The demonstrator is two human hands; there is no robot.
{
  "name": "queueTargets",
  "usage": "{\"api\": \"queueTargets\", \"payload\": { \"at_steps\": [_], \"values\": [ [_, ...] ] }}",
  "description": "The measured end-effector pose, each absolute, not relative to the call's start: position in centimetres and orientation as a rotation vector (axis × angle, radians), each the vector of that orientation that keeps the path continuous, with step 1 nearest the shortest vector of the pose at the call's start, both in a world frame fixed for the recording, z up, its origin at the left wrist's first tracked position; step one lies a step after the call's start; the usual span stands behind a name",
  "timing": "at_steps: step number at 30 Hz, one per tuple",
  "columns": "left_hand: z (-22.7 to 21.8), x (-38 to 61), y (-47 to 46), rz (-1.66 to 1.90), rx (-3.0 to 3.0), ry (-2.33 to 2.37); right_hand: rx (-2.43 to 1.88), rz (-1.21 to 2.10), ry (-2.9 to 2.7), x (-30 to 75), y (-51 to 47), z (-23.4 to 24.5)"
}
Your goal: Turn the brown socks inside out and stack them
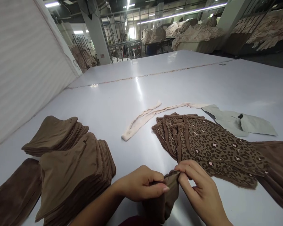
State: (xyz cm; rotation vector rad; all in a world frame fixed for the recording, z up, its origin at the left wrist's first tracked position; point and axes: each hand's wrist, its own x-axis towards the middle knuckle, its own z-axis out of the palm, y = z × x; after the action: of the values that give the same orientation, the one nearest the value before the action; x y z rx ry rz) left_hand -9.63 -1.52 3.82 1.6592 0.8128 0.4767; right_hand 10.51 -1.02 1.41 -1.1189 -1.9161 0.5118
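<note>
Near the table's front edge a brown piece of fabric hangs between my two hands. My left hand pinches its upper left edge between thumb and fingers. At its upper right corner my right hand grips it with the fingertips. The lower end of the piece drops toward my body. Just beyond my right hand lies a fanned pile of leopard-print fabric pieces with brown fuzzy edges. To the left of my left hand stands a tall stack of brown fabric pieces.
Another brown stack and a darker brown piece lie at left. A pale strip curves behind the leopard pile, beside grey-green scraps. Dark brown fabric lies at right. A white sheet rises along the left.
</note>
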Motion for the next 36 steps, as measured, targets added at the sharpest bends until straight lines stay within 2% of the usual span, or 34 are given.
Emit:
{"api": "queueTargets", "payload": {
  "at_steps": [3,6,9,13,15,19,24,27,30,33,36],
  "values": [
    [4.3,-10.2,-1.8,0.503,1.931,1.086,-1.232,0.919,-1.713,10.6,-0.6,1.1],
    [4.8,-10.2,-2.1,0.691,1.956,1.477,-1.247,1.134,-1.518,10.3,-0.8,0.5],
    [4.9,-9.6,-2.0,0.823,1.806,1.306,-1.120,1.115,-1.457,9.7,-1.3,0.3],
    [3.2,-7.8,-1.6,0.676,1.335,0.887,-1.002,1.048,-1.473,9.0,-1.5,0.5],
    [2.1,-6.7,-1.7,0.737,1.219,0.914,-1.018,1.040,-1.503,8.9,-1.5,0.7],
    [1.0,-5.6,-2.2,1.101,1.203,1.100,-1.096,0.957,-1.555,8.7,-1.8,1.1],
    [0.9,-6.1,-2.2,1.204,1.199,1.084,-1.138,0.961,-1.640,8.8,-2.0,1.0],
    [0.6,-6.7,-1.9,1.081,1.015,0.933,-1.192,1.073,-1.604,8.7,-2.1,0.8],
    [0.5,-8.0,-1.3,0.766,0.864,0.748,-1.209,1.207,-1.523,8.3,-2.7,1.0],
    [1.0,-9.4,-0.9,0.577,1.059,0.648,-1.166,1.300,-1.513,8.0,-3.4,1.5],
    [1.6,-9.7,-0.9,0.566,1.208,0.588,-1.069,1.395,-1.575,7.9,-3.6,1.9]
  ]
}}
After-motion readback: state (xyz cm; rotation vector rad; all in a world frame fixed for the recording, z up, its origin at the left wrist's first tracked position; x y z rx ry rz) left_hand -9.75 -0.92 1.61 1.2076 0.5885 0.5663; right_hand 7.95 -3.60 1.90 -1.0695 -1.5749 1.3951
